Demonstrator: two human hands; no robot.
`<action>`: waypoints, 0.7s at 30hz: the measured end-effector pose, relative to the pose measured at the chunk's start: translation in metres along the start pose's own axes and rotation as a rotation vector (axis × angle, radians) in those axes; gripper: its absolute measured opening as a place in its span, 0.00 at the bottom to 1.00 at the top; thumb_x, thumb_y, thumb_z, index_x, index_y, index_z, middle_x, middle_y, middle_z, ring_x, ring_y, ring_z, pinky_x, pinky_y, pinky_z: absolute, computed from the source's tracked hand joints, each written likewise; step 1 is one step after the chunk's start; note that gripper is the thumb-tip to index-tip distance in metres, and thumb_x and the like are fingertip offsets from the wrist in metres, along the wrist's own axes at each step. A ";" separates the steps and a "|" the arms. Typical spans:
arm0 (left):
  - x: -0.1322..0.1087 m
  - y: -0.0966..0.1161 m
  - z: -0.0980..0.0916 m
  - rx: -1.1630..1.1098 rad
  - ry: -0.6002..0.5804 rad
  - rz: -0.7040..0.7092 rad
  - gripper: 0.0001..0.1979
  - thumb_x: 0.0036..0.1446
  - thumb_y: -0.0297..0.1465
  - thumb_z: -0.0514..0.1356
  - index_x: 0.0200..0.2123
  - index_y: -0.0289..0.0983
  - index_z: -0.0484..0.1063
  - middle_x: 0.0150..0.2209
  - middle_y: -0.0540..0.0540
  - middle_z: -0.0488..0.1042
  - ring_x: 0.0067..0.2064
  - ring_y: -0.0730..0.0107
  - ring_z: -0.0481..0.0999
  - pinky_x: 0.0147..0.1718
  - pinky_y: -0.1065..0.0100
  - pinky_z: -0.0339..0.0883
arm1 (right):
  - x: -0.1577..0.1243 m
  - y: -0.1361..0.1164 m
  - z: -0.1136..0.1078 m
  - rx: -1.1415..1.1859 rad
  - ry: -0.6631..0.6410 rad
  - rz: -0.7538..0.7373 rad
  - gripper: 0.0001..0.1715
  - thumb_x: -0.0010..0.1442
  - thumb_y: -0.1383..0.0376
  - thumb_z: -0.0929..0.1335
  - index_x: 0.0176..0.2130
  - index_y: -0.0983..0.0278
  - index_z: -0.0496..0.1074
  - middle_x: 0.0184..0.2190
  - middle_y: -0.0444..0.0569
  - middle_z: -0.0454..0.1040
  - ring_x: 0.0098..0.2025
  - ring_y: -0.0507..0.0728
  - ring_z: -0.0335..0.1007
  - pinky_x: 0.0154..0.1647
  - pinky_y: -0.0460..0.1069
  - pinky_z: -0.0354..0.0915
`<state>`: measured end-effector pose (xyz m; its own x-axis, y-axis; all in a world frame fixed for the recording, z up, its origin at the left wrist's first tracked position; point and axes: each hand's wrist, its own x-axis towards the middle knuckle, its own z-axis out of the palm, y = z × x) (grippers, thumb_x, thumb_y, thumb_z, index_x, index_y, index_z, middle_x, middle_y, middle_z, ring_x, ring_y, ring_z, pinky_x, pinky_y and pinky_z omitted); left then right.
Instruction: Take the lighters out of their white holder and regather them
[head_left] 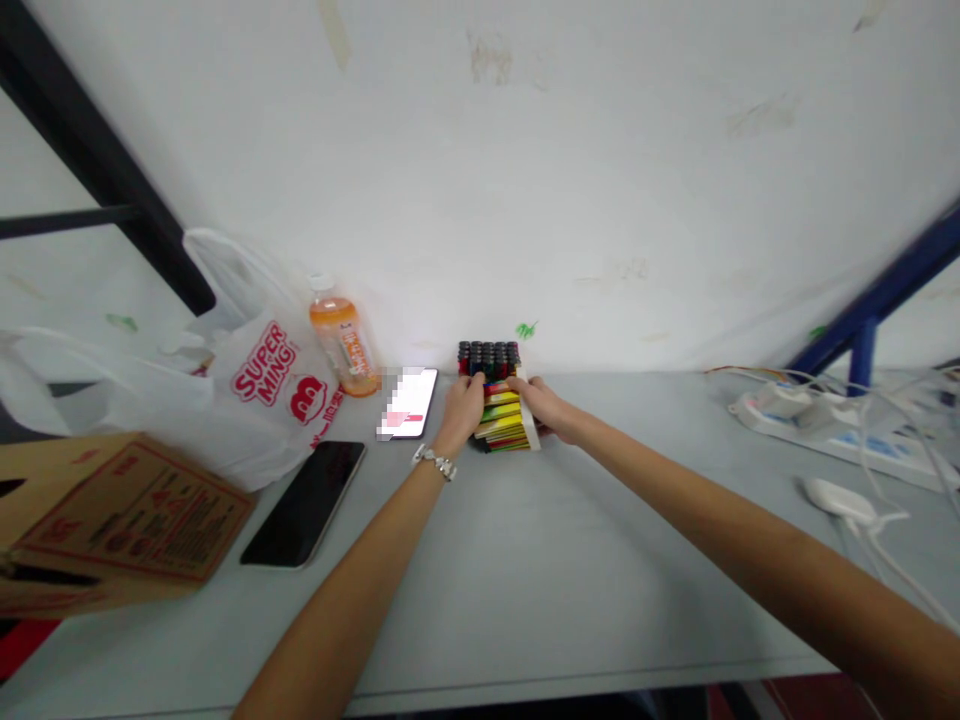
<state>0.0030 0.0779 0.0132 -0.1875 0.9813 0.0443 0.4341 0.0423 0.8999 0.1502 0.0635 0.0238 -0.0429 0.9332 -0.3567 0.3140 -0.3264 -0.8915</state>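
Near the wall, both my hands hold a stack of yellow, red and green printed card pieces point(504, 420) with a pale edge on its right side. My left hand point(463, 405) grips its left side, thumb on top. My right hand point(546, 408) clasps the right side, with its thumb also over the top. Just behind the stack stand tight rows of small black-topped items point(489, 355), which look like lighters. My fingers hide part of both, so I cannot tell whether the rows and the stack are joined.
Left on the grey table point(525, 590) are a lit phone point(409, 405), a dark phone point(306, 505), an orange drink bottle point(345, 345), a white plastic bag point(247, 420) and a cardboard box point(135, 520). A power strip point(840, 430) and white charger point(840, 500) with cables lie right.
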 end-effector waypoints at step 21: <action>-0.011 -0.020 -0.010 -0.491 0.050 -0.137 0.14 0.55 0.31 0.55 0.40 0.34 0.79 0.43 0.43 0.81 0.45 0.63 0.80 0.45 0.65 0.73 | -0.009 -0.021 -0.002 -0.269 0.022 -0.001 0.33 0.64 0.39 0.54 0.53 0.61 0.58 0.45 0.63 0.75 0.34 0.66 0.77 0.28 0.63 0.74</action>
<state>-0.0122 0.0642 -0.0013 -0.2607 0.9623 -0.0780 -0.0607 0.0643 0.9961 0.1459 0.0617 0.0462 -0.0239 0.9374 -0.3473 0.5545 -0.2767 -0.7848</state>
